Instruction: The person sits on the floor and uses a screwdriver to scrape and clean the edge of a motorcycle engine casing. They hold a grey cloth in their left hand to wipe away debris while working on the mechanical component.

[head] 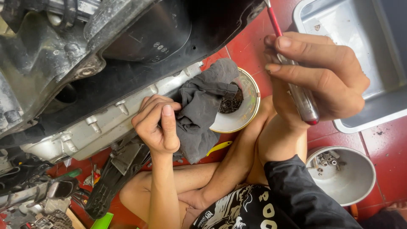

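Your left hand [157,123] is gripping a grey rag [203,106], fingers curled tight, pressing it against the pale engine casing [106,123] — your right hand [313,72] is closed around a red-handled screwdriver [296,85], shaft pointing up and away, well right of the rag.

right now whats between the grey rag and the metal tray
In the head view, the right hand holding a red-handled screwdriver sits between the grey rag and the metal tray, above red floor.

Crumpled dark grey rag [203,106] against pale engine casing [127,114]; red-shafted, clear-handled screwdriver [296,85], tilted, tip up.
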